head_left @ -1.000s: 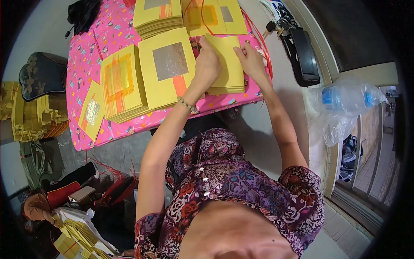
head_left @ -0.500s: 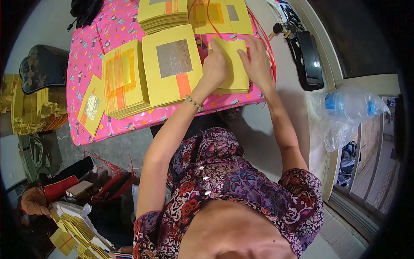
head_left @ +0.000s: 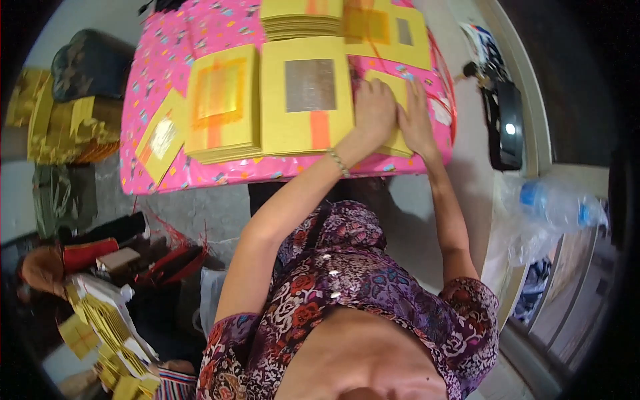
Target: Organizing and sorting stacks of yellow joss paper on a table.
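Note:
A yellow paper sheet (head_left: 395,81), folded over, lies at the right front of the table under both my hands. My left hand (head_left: 375,112) is closed, its fingers curled down on the sheet and the fingertips hidden. Alongside it, my right hand (head_left: 416,127) is flat, with fingers stretched along the sheet's right side. Just left of my left hand lies a stack of yellow paper with a silver square (head_left: 310,85) and an orange stripe. Beside that sits another yellow stack with a gold square (head_left: 222,100).
More yellow stacks (head_left: 301,25) and sheets (head_left: 417,50) cover the far side of the pink patterned table (head_left: 220,170). One loose sheet (head_left: 163,137) lies at the left. Red string (head_left: 453,107) hangs at the right edge. A plastic bottle in a clear bag (head_left: 557,203) is at the right.
My left hand has moved right across the sheet, closer to my right hand, and its fingers have curled. The view has shifted, so the table sits farther right in the picture.

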Demonstrator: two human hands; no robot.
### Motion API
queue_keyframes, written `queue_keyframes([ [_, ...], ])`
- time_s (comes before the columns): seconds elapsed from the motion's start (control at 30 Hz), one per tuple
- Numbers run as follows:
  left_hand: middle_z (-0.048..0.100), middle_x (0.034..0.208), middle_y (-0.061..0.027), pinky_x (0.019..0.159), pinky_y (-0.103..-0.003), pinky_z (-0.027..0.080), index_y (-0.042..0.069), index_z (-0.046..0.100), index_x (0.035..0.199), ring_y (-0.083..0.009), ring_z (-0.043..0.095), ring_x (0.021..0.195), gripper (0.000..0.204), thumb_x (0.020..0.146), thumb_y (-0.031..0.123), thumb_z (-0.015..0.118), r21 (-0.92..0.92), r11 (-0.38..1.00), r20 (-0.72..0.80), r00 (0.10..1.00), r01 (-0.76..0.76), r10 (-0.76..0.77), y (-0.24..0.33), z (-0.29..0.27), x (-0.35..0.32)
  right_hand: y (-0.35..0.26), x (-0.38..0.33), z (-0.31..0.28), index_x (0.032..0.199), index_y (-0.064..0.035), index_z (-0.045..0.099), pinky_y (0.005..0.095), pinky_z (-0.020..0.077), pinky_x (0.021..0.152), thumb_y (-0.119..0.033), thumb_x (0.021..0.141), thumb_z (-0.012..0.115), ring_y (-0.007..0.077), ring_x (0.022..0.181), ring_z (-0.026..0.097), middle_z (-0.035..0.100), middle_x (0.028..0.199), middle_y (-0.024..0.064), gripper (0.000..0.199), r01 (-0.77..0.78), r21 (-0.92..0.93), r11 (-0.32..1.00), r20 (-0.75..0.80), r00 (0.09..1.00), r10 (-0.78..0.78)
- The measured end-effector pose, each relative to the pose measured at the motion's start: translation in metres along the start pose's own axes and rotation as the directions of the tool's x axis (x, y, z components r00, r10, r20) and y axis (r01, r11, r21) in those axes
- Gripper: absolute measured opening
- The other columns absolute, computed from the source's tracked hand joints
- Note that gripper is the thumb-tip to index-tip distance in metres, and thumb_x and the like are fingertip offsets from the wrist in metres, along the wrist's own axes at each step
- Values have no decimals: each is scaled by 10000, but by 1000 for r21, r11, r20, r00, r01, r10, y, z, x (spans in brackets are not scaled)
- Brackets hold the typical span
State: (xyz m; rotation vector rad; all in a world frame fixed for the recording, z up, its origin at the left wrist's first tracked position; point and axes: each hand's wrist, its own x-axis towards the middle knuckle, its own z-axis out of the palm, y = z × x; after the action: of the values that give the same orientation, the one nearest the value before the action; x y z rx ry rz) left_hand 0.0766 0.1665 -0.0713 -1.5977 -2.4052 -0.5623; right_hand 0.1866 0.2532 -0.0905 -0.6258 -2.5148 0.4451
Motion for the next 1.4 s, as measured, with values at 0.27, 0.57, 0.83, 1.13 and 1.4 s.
queue_keyframes([
  [0.27, 537, 970, -169, 870, -413, 390, -53, 567, 938, -321, 490, 947, 314, 717, 164, 616, -80, 995, -63, 996, 58, -63, 7, -11, -6, -1, -2, -7, 1424, 15, 232, 445, 181, 1123, -127, 906, 481, 399, 1375, 178, 187, 1467, 260, 593, -11, -25, 1000, 124, 992, 14],
  [0.57, 534, 1081, -198, 879, -415, 436, -5, 515, 1168, -366, 516, 1031, 384, 791, 17, 586, -749, 642, -204, 979, -166, 15, -34, -114, -50, -13, 25, -30, 1427, -19, 268, 449, 130, 1130, -325, 984, 380, 378, 1393, 137, 210, 1479, 236, 550, -62, -4, 998, 164, 985, 62],
  [0.83, 632, 925, -116, 684, -288, 498, 35, 642, 1031, -212, 623, 814, 229, 830, -41, 562, -676, 718, -287, 838, 166, -464, -130, -162, -154, -105, 65, -50, 1341, -16, 404, 394, 275, 1080, -259, 956, 482, 342, 1303, 352, 377, 1384, 206, 461, 147, 150, 978, 58, 986, -157],
  [1.13, 620, 919, -124, 690, -340, 489, 45, 632, 1037, -254, 612, 824, 239, 799, 25, 616, -466, 677, -400, 547, 569, -735, -248, -144, -246, -219, 78, 40, 1291, 16, 428, 431, 346, 1029, -251, 899, 556, 396, 1239, 401, 405, 1326, 240, 490, 439, 304, 846, 268, 812, -518],
  [1.4, 554, 1194, -128, 934, -425, 380, 72, 597, 1111, -314, 521, 1081, 394, 751, 182, 714, 10, 781, -488, 685, 624, -541, -311, -132, -253, -232, 65, 64, 1290, 11, 443, 484, 348, 1021, -253, 856, 615, 423, 1256, 377, 409, 1315, 268, 536, 543, 172, 822, 324, 757, -568],
])
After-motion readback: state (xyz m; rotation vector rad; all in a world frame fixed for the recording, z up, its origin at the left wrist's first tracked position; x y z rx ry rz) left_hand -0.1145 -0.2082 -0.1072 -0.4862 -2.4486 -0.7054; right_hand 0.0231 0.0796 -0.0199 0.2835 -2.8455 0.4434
